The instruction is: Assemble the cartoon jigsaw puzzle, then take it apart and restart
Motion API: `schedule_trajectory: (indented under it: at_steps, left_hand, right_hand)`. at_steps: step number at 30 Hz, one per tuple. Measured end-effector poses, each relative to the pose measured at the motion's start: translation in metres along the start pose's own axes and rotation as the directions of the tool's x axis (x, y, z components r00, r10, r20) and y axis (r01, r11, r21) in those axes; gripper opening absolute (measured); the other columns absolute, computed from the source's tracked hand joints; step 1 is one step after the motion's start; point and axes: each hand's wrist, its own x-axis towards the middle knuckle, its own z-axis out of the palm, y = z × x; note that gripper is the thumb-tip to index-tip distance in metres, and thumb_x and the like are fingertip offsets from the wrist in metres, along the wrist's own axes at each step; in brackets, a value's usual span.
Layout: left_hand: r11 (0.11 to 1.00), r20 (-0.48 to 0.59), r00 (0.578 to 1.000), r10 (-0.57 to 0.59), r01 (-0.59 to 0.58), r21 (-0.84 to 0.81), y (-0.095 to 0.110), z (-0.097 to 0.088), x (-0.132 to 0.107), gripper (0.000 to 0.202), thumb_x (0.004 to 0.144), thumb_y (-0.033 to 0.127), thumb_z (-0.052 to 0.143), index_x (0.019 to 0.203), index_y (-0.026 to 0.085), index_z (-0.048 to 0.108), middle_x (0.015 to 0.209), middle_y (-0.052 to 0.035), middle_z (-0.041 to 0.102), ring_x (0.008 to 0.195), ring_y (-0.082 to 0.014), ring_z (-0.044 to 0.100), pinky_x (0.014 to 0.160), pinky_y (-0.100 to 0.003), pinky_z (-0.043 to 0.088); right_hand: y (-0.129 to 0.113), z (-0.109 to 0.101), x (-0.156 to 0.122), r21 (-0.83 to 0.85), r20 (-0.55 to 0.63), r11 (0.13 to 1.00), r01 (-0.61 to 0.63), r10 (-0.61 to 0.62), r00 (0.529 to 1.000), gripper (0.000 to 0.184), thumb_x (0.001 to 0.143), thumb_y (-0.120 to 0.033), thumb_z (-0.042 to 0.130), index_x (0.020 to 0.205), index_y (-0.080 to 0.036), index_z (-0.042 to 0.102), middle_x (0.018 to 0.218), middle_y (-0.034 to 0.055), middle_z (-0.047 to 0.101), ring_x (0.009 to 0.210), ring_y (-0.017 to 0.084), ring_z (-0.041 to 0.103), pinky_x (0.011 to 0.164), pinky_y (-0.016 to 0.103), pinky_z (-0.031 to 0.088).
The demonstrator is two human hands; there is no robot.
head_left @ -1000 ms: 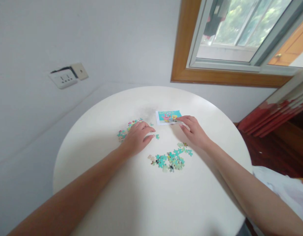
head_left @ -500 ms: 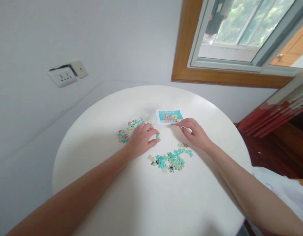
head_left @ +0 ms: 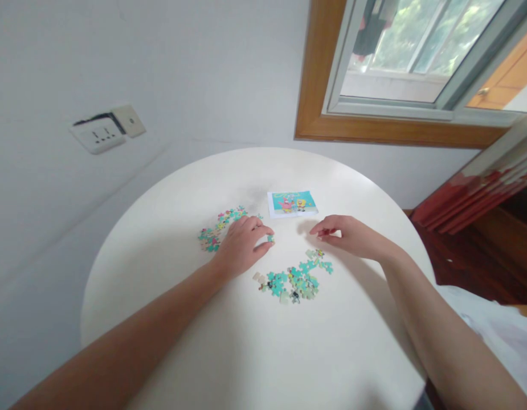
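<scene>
My left hand point(head_left: 245, 242) rests on the table beside a loose pile of jigsaw pieces point(head_left: 209, 238), colored teal, pink and yellow. Between its thumb and index finger is a small teal jigsaw piece point(head_left: 270, 238), gripped by the edges. My right hand point(head_left: 342, 232) hovers just over the tabletop with curled fingers apart from the thumb; no piece shows in it. It is near the lower right corner of a picture card point(head_left: 292, 203) showing a pink and a yellow cartoon figure. Closer to me lies a second group of mostly teal and pale jigsaw pieces point(head_left: 295, 280).
The round white table point(head_left: 229, 347) stands against a white wall with a socket plate point(head_left: 98, 134). A wood-framed window point(head_left: 400, 126) is at the back right. A red and white curtain point(head_left: 464, 196) hangs at the right, above white cloth point(head_left: 489, 330).
My right hand has drawn back from the card's lower edge, toward me, with the wrist raised. My left hand stays around its piece. The view has shifted slightly.
</scene>
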Motion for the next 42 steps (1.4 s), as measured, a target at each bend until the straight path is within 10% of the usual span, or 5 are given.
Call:
schedule_trajectory:
  at_steps: [7,16,42]
  left_hand:
    - [0.999,-0.014,0.999,0.046,-0.046,0.0,-0.007,-0.003,-0.002,0.028,0.09,0.033,0.058,0.115,0.022,0.063,0.106,-0.0074,0.059,0.101,-0.0238,0.053,0.095,-0.04,0.04]
    - [0.975,0.075,0.981,0.18,-0.168,-0.144,-0.012,-0.037,-0.007,0.025,0.092,0.031,0.054,0.114,0.024,0.063,0.103,-0.0048,0.062,0.099,-0.0202,0.056,0.093,-0.036,0.042]
    - [0.952,0.17,0.949,0.265,-0.229,-0.205,0.005,-0.033,-0.01,0.02,0.093,0.028,0.054,0.108,0.025,0.067,0.096,-0.0041,0.063,0.097,-0.0188,0.057,0.092,-0.032,0.041]
  right_hand:
    - [0.0,0.0,0.0,-0.098,0.088,0.993,-0.06,0.068,0.994,0.027,0.079,-0.012,0.053,0.094,-0.021,0.074,0.087,0.0028,0.072,0.074,0.015,0.063,0.07,0.027,0.049]
    - [-0.022,0.005,-0.007,-0.001,0.241,0.99,0.141,-0.136,0.961,0.027,0.08,-0.01,0.056,0.099,-0.021,0.072,0.092,0.0037,0.07,0.079,0.013,0.063,0.07,0.024,0.049]
    - [-0.043,0.034,-0.005,-0.042,0.348,0.945,0.326,-0.291,0.891,0.007,0.082,-0.024,0.067,0.083,-0.017,0.067,0.078,0.0025,0.061,0.074,0.014,0.056,0.069,0.025,0.043]
